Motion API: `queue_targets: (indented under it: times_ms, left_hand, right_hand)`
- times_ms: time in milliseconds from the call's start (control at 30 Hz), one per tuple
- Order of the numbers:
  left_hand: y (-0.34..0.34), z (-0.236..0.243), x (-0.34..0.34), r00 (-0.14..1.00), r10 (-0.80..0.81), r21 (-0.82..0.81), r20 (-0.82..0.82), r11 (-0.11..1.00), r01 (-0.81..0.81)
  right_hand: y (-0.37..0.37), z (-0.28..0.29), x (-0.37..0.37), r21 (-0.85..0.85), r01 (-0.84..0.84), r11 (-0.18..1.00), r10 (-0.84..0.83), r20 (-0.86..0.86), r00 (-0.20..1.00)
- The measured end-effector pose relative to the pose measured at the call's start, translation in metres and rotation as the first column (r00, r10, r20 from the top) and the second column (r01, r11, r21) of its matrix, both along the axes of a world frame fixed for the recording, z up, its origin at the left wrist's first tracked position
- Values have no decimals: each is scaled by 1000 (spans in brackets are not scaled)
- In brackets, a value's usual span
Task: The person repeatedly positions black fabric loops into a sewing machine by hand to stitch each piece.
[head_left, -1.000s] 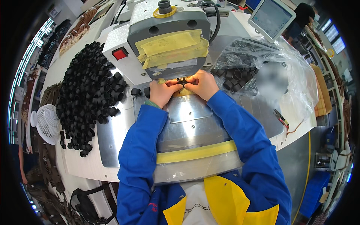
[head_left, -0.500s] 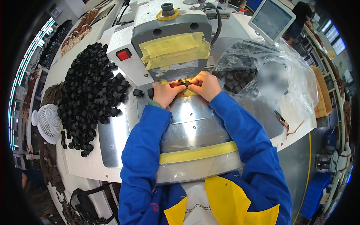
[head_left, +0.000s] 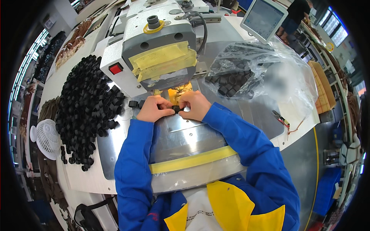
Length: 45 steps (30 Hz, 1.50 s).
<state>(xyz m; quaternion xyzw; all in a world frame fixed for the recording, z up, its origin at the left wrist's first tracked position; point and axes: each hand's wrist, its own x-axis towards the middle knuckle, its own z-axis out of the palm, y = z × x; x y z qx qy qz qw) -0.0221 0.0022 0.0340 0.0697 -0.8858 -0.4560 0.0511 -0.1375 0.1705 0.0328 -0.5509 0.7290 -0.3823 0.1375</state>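
Note:
A small black band loop (head_left: 177,109) is pinched between my two hands, just in front of the lit needle area (head_left: 179,92) of an industrial sewing machine (head_left: 154,38). Fingers and thumb of my left hand (head_left: 155,109) close on its left side. On the other side my right hand (head_left: 196,106) grips it the same way. Fingertips cover part of the loop. Below the hands lies the machine's shiny metal plate (head_left: 173,140). To the left of my left hand sits another black loop (head_left: 133,104), apart from the big pile of black loops (head_left: 83,107).
A clear plastic bag (head_left: 285,61) with black loops lies at the right, with thread snips (head_left: 279,116) nearer me. A white fan (head_left: 48,138) stands at the left edge. Behind are a screen (head_left: 264,18) and another person (head_left: 296,17). Yellow tape (head_left: 194,159) crosses the near plate.
Both hands have drawn back toward me from under the machine head, bringing the black loop out with them. The lit needle area now shows. The whole view has also shifted a little.

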Motion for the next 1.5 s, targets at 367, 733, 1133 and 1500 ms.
queue_targets:
  times_ms: [367, 733, 1133, 1500]
  left_hand:
    - [-43, 8, 41, 955, 145, 36, -259, 989, -141]
    - [-15, 35, 36, 990, 127, 172, -60, 978, -115]
    - [45, 10, 17, 972, 218, 800, -90, 597, -60]
    - [51, 8, 15, 837, 153, -38, -526, 978, -203]
  right_hand:
    - [68, 44, -97, 23, 676, 737, -485, -678, 552]
    - [35, 53, -54, -49, 127, 991, -118, 147, 982]
    - [0, 12, 11, -515, -13, 857, -6, -35, 999]
    - [6, 9, -11, -90, -83, 992, 123, 746, 654]
